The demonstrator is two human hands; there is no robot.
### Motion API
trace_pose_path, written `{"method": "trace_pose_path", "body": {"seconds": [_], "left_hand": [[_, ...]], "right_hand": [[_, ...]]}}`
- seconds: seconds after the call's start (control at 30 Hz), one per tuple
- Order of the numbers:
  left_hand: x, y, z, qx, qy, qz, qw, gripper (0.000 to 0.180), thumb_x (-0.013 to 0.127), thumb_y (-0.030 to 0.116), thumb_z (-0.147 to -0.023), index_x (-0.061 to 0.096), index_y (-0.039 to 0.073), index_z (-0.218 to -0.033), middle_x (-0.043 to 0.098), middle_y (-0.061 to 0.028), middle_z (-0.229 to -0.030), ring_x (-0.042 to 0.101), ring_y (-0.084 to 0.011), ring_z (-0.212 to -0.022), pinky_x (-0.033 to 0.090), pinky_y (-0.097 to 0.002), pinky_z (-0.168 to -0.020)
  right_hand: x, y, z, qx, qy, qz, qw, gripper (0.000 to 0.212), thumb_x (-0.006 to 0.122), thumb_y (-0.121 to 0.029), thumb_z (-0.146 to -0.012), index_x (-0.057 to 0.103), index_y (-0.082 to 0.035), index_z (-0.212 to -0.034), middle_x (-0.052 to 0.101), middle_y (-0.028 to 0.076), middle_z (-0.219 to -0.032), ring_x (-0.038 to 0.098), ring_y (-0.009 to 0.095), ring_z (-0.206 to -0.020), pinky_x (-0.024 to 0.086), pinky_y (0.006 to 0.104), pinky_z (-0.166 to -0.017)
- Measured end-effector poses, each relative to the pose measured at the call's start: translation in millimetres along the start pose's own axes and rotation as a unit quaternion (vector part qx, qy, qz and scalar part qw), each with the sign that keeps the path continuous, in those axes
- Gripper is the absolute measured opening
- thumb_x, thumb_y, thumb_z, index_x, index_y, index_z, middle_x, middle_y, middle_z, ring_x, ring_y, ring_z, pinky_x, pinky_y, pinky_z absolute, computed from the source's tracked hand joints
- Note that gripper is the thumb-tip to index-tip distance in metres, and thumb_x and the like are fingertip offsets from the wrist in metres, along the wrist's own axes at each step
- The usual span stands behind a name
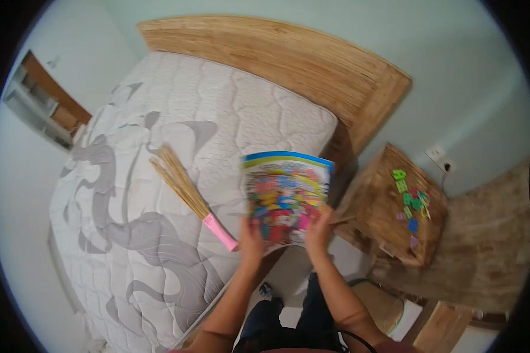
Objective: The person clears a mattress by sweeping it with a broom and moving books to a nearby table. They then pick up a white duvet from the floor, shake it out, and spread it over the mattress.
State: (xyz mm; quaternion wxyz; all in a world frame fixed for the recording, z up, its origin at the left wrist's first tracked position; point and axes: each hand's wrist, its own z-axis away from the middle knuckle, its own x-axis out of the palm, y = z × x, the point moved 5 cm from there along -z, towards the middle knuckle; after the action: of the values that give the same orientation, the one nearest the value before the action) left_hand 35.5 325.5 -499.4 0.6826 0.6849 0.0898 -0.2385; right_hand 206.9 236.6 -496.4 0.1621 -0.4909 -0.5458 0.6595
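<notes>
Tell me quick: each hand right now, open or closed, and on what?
Left hand: closed, holding the colourful printed sheet or packet by its lower left edge.
Right hand: closed, holding the same item by its lower right edge.

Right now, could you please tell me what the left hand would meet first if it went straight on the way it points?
The colourful booklet, which the left hand holds, comes first; beyond it, probably the mattress, though depth is unclear.
</notes>
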Motion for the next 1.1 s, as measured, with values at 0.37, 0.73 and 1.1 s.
{"method": "trace_pose_path", "body": {"seconds": [0.37, 0.73, 1.1], "left_hand": [[258.5, 70.2, 10.3, 0.054, -0.189, -0.015, 0.98, 0.016, 0.048, 0.016, -0.086, 0.043, 0.003, -0.095, 0.053, -0.0216, -0.091, 0.051, -0.0409, -0.087, 0.041, -0.0451, -0.075], [376.5, 54.0, 6.7, -0.053, -0.263, -0.14, 0.953, 0.022, 0.053, 0.02, -0.083, 0.046, 0.002, -0.092, 0.058, -0.0226, -0.088, 0.055, -0.0417, -0.088, 0.043, -0.0481, -0.072], [430.7, 80.8, -22.3, 0.084, -0.257, -0.075, 0.96, 0.018, 0.053, 0.013, -0.081, 0.045, 0.002, -0.094, 0.053, -0.0213, -0.083, 0.053, -0.0394, -0.08, 0.041, -0.0461, -0.069]], "right_hand": [[-152.5, 205.8, -106.9, 0.121, 0.072, 0.03, 0.99, 0.052, 0.047, -0.012, -0.091, 0.019, -0.001, -0.134, 0.047, 0.021, -0.117, 0.052, 0.029, -0.102, 0.043, 0.0353, -0.084], [-210.0, 245.1, -167.9, 0.259, -0.044, 0.189, 0.946, 0.049, 0.05, -0.005, -0.08, 0.031, -0.002, -0.125, 0.054, 0.023, -0.109, 0.053, 0.038, -0.1, 0.043, 0.0425, -0.081], [-223.6, 273.5, -188.3, 0.176, 0.123, 0.057, 0.975, 0.047, 0.047, 0.002, -0.08, 0.032, 0.0, -0.124, 0.044, 0.024, -0.12, 0.047, 0.038, -0.108, 0.039, 0.0408, -0.089]]}}
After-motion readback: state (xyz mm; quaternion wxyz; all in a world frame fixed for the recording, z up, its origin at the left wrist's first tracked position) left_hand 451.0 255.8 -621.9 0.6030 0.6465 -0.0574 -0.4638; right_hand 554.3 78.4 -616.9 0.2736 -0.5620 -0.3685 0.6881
